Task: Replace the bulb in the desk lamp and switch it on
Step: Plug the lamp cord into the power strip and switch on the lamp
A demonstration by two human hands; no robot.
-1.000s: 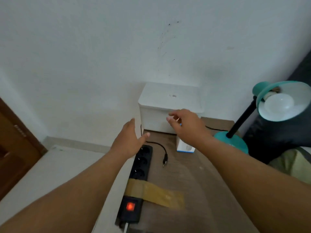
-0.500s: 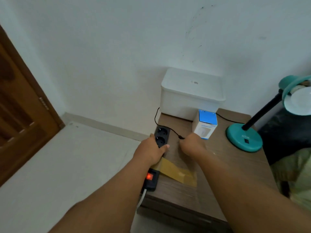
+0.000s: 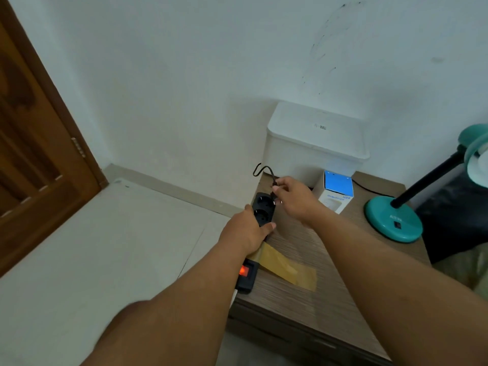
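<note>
A teal desk lamp (image 3: pixel 393 223) stands at the right of the wooden table (image 3: pixel 311 299), its shade and white bulb (image 3: pixel 479 169) cut off by the frame edge. Its black cord ends in a plug (image 3: pixel 275 192), which my right hand (image 3: pixel 294 200) pinches just above the black power strip (image 3: pixel 260 215). My left hand (image 3: pixel 247 232) presses down on the strip's middle, thumb across it. The strip's red switch (image 3: pixel 243 271) glows. A blue and white bulb box (image 3: pixel 335 191) stands behind my right hand.
A white lidded container (image 3: pixel 314 143) sits against the wall at the table's back. Brown tape (image 3: pixel 285 268) fixes the strip to the table. A wooden door (image 3: pixel 37 154) is at the left, tiled floor below. Dark fabric lies to the right of the lamp.
My right hand went down to the cord's end, took the plug and has lifted it over the strip's sockets. My left hand settled on the strip. The camera view has swung left.
</note>
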